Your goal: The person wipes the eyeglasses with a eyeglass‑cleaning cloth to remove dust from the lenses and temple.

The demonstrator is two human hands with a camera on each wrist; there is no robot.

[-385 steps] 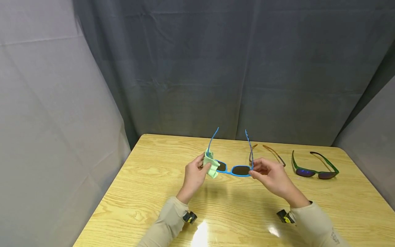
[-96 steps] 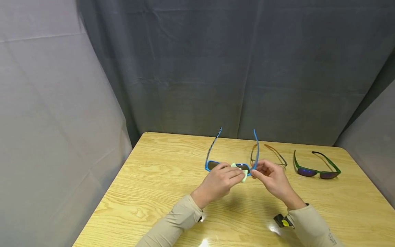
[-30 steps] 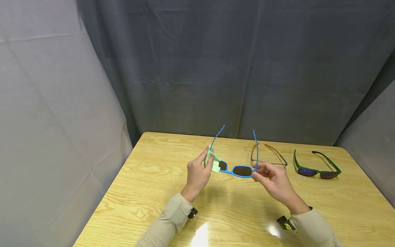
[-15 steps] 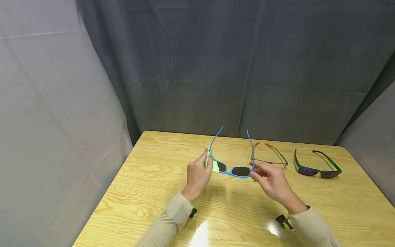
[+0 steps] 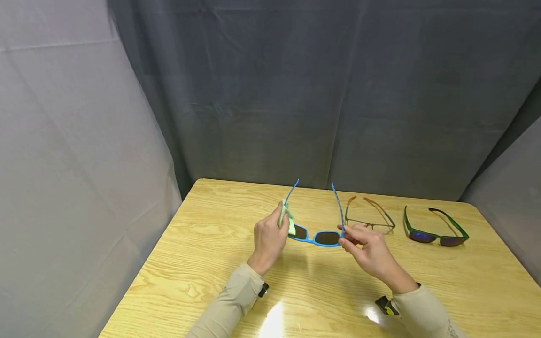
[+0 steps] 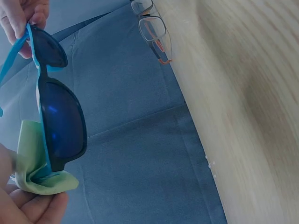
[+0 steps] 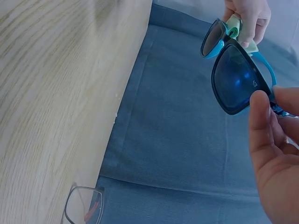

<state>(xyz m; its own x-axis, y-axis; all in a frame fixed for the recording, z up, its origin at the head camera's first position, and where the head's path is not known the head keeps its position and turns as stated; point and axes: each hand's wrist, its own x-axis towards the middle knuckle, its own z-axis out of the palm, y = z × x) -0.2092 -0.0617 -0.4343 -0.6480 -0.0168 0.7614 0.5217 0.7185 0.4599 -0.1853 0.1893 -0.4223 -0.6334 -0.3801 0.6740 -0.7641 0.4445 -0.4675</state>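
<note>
Blue-framed sunglasses [image 5: 327, 238] are held up above the table with both temples unfolded and pointing away. My left hand [image 5: 270, 238] pinches their left end through a folded light-green cloth [image 5: 291, 226]. In the left wrist view the cloth [image 6: 35, 161] wraps round the frame's corner, beside a dark blue mirrored lens [image 6: 64, 120]. At the other end, my right hand [image 5: 372, 251] pinches the frame near its hinge. The right wrist view shows that thumb and fingers [image 7: 259, 116] on the corner of the sunglasses [image 7: 236, 79].
Clear-lens eyeglasses [image 5: 371, 226] with orange-brown temples lie behind my right hand. Green-framed sunglasses [image 5: 435, 237] rest farther right, temples open. A wooden table [image 5: 190, 263] lies below, with a dark grey curtain [image 5: 262, 94] behind it and lighter curtains at both sides.
Around three seconds ago the left hand held the cloth over the right-hand lens; now it grips the left end with it. Over the last second, hands and sunglasses have shifted slightly left and down.
</note>
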